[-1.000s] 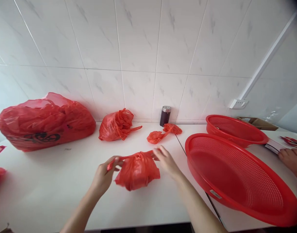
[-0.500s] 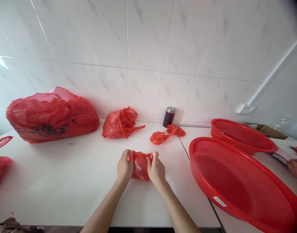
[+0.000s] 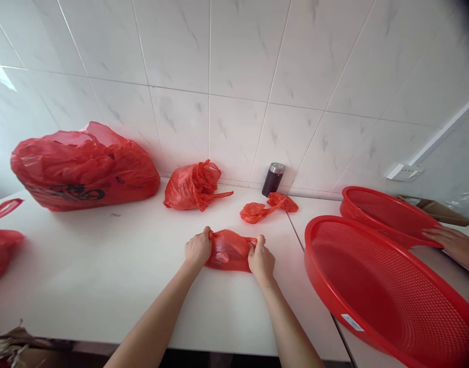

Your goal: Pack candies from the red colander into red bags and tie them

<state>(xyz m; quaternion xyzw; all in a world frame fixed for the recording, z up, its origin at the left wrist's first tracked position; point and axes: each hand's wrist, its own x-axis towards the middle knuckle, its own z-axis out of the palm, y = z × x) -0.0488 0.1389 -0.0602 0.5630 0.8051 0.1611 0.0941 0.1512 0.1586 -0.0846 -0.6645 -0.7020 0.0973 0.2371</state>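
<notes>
Between my hands a red plastic bag (image 3: 229, 251) is stretched out low over the white table, its film thin and shiny with something inside that I cannot make out. My left hand (image 3: 198, 249) is closed around the bag's left edge, a bit of red film poking up by the thumb. On the other side my right hand (image 3: 262, 260) grips the right edge, where a twisted strip of the bag runs into the fingers. Beyond them lie a crumpled red bag (image 3: 253, 212) and a fuller, bunched red bag (image 3: 184, 188).
A big red bag (image 3: 88, 171) with black print stands at the back left. Another red bag (image 3: 4, 250) lies at the left edge. A dark flask (image 3: 273, 181) stands by the tiled wall. Red plastic baskets (image 3: 314, 260) fill the right, where another person's hand (image 3: 454, 243) reaches in.
My hands have moved apart and the bag between them is pulled wider. The other person's hand has come to the rim of the far basket. The view has shifted slightly.
</notes>
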